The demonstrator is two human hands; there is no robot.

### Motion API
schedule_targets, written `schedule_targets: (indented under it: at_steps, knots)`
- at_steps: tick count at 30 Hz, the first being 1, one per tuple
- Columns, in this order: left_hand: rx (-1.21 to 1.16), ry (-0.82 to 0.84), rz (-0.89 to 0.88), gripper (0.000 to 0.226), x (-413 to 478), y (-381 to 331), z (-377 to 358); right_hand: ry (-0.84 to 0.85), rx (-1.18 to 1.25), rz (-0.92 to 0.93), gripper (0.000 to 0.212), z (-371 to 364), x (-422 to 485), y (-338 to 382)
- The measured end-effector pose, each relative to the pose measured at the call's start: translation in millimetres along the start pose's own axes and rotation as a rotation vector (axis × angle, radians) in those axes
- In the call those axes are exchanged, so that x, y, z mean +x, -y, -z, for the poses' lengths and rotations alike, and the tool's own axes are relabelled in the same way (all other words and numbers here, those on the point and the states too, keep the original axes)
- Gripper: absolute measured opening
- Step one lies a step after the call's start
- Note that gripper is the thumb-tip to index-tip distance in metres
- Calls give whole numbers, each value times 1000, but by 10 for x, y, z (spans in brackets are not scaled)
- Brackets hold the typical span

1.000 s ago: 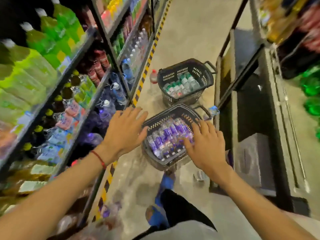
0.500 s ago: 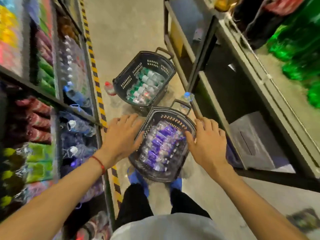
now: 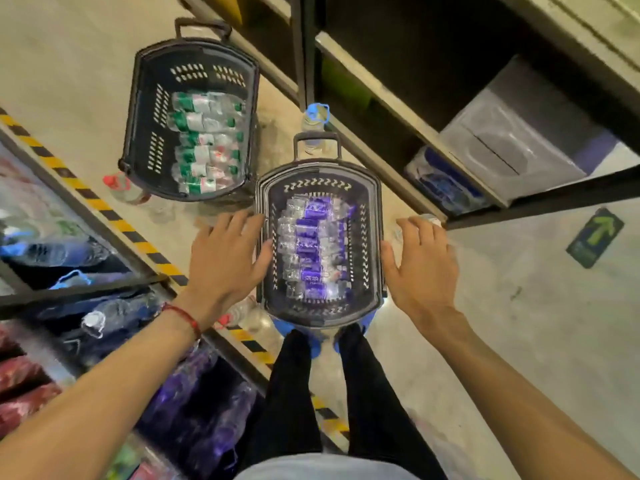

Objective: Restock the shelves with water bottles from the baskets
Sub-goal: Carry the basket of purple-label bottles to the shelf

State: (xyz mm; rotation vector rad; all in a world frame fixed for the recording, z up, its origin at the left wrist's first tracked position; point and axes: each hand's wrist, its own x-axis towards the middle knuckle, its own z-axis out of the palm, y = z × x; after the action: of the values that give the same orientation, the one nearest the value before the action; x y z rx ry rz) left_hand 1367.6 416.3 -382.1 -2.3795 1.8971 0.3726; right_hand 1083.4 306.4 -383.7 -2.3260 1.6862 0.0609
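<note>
Step in hand: reach for stock. The near basket [image 3: 320, 167] stands on the floor at the person's feet and holds a row of purple-label bottles [image 3: 311, 244] lying on their sides. The far basket [image 3: 145, 109], with green-label bottles [image 3: 204, 143], stands just beyond it.

The left hand [image 3: 228, 258] and the right hand [image 3: 420, 265] hang on either side of the near basket. Both have the fingers straight and spread and hold nothing. The left fingertips overlap the left rim in this view; contact cannot be confirmed.

Next move, as a judgement: lower one or both hands into the basket, curl the fingers round a bottle body, lift it clear of the row, then carry it to the left shelf [image 3: 79, 292], where purple-label stock already sits.

Change from the frame half a second earlier: the view has tilted further down, so the near basket appears squarely below. The hands have spread wider, from over the rim to beside it. No bottle has left either basket.
</note>
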Motion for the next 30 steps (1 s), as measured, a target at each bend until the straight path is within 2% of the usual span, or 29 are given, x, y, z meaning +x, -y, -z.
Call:
schedule_targets:
  at_steps: [9,12,17,22,30]
  knots:
    - [-161,106,179,54,421,246,-1768,182,50,-76,44,-1724,313,-563]
    - [-217,139,292,51,576,293,-2427,248,77,-113,49,-2341,494,-815]
    - [-361,94,475,72,850,414,-3305,268,191,-146,69,-3118,846,-1111]
    - [-483,2,516,84,948,358,-3644,226,315,-99,82,-3470,1026,-1178]
    - [-588,-101,536,90,984,373,-3762,159,300,-116,89,-3674,1106,-1161]
